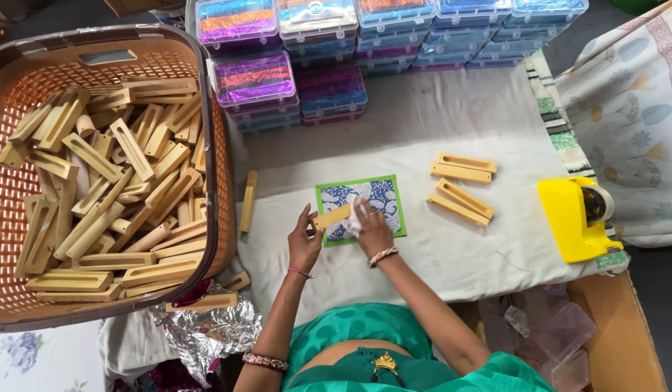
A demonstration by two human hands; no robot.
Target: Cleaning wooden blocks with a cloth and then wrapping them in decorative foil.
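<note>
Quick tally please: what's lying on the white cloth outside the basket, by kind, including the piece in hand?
Wooden pieces lying loose on the cloth: 5 (four to the right, one by the basket)
Wooden piece held in the left hand: 1
Patterned mat, green border: 1
Yellow tape dispenser: 1
White rag under the right hand: 1
Total: 9

I see a basket (214,145) at far left with wooden pieces (104,196) piled in it. One stick (248,201) lies just right of it on the cloth (452,123). A patterned mat (383,196) sits near centre, four wooden holders (461,187) to its right, a tape dispenser (572,218) further right. Stacked plastic boxes (329,43) line the far edge.
</note>
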